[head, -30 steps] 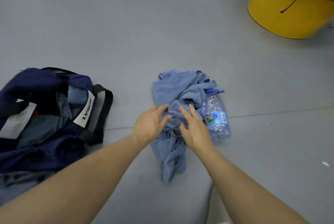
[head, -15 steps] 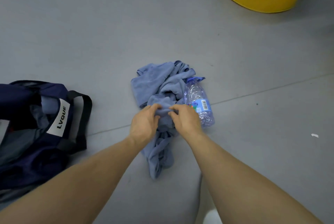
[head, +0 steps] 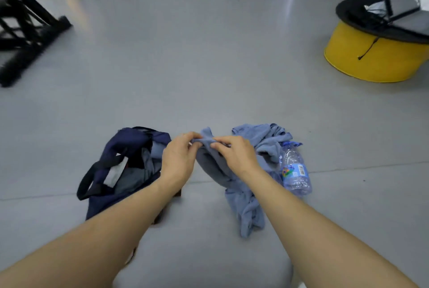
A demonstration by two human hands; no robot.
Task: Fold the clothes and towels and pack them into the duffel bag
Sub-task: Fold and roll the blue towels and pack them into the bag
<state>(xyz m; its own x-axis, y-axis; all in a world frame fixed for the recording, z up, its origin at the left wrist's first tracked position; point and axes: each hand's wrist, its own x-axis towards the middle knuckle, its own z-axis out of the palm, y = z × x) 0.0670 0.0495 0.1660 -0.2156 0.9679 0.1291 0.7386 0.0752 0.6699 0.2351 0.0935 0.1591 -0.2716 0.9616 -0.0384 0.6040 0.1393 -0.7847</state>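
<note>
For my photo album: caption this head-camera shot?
Both hands pinch a blue towel up between duffel bag and water bottle.

A glossy grey floor (head: 209, 67) holds a yellow drum table (head: 371, 60) right and black frames (head: 25, 22) left.

Even overhead light, floor (head: 209, 55) glare, wide-angle edge distortion

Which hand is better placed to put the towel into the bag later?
The left hand, probably. Both hands pinch the blue towel, but the open duffel bag lies directly beside the left one; the right hand is farther away.
</note>
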